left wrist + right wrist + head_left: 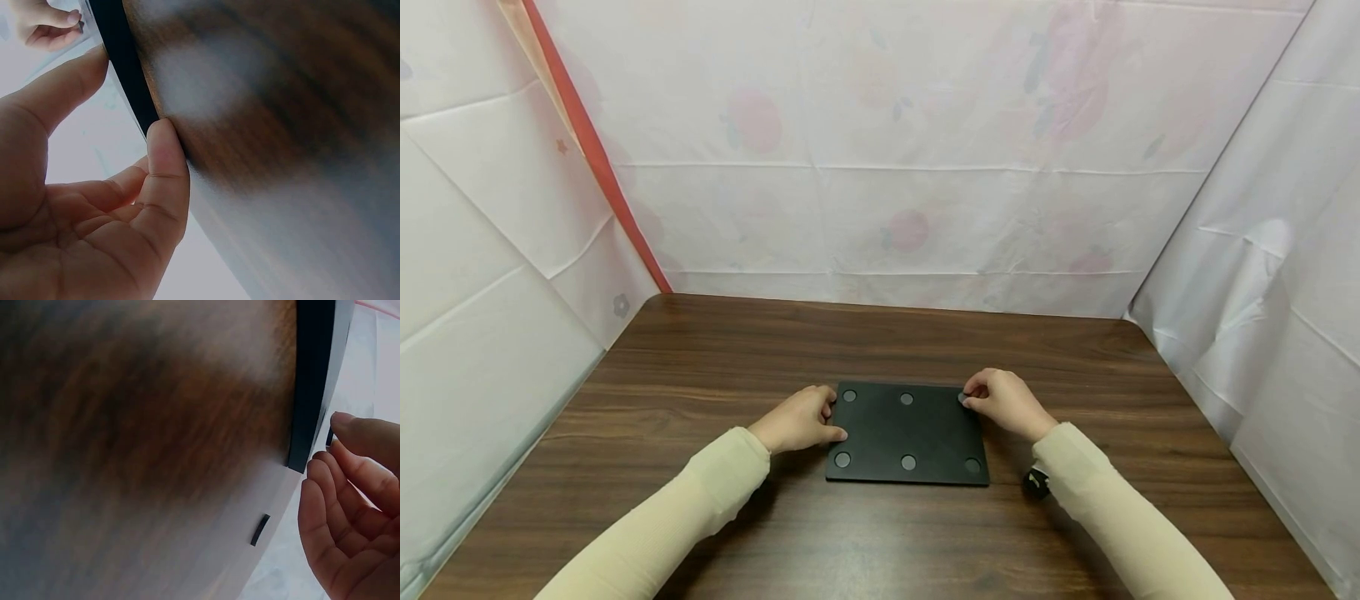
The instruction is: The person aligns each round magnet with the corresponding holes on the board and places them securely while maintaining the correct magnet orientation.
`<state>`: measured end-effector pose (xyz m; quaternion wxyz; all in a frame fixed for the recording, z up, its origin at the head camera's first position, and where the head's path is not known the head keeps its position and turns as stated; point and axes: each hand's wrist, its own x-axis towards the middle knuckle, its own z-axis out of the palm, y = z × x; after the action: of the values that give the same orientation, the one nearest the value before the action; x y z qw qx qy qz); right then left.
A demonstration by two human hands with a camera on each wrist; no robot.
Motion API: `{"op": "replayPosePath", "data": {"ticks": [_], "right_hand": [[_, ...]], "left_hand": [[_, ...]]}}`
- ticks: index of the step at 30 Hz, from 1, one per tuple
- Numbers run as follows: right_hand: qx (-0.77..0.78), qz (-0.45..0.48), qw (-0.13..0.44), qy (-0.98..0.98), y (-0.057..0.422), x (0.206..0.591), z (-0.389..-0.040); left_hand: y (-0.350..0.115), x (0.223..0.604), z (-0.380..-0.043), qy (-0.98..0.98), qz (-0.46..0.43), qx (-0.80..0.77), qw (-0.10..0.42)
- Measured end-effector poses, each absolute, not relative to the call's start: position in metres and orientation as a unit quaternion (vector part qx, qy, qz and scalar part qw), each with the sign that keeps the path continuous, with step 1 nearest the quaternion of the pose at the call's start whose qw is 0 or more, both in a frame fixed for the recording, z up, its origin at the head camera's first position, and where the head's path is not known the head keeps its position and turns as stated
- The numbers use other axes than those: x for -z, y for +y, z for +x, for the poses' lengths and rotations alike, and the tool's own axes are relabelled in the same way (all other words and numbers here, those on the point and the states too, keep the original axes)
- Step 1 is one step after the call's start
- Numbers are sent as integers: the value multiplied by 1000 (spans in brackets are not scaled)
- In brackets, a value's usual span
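A thin black rectangular board (904,433) lies on the brown wooden table. Grey round discs, such as the front middle disc (908,462), sit along its front and back edges; the round spot (973,465) at its front right corner looks darker. My left hand (799,420) grips the board's left edge, thumb on top and fingers along the side, also visible in the left wrist view. At the back right corner, my right hand (1006,402) pinches a small disc (962,398) between thumb and index finger. That disc appears edge-on as a dark sliver in the right wrist view.
Wood-grained tabletop (737,342) surrounds the board. Pale printed cloth (865,167) hangs behind the table and on both sides, with a red strip (595,158) at the left corner. A short dark strip (260,530) shows beyond the board in the right wrist view.
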<state>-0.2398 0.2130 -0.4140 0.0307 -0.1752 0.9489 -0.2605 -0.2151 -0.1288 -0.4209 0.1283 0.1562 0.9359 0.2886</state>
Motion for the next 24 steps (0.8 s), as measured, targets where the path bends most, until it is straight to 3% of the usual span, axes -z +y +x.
{"op": "replayPosePath", "data": {"ticks": [24], "right_hand": [[251, -173, 34, 952, 211, 418, -242]], "left_hand": [[-130, 421, -215, 933, 150, -296, 140]]}}
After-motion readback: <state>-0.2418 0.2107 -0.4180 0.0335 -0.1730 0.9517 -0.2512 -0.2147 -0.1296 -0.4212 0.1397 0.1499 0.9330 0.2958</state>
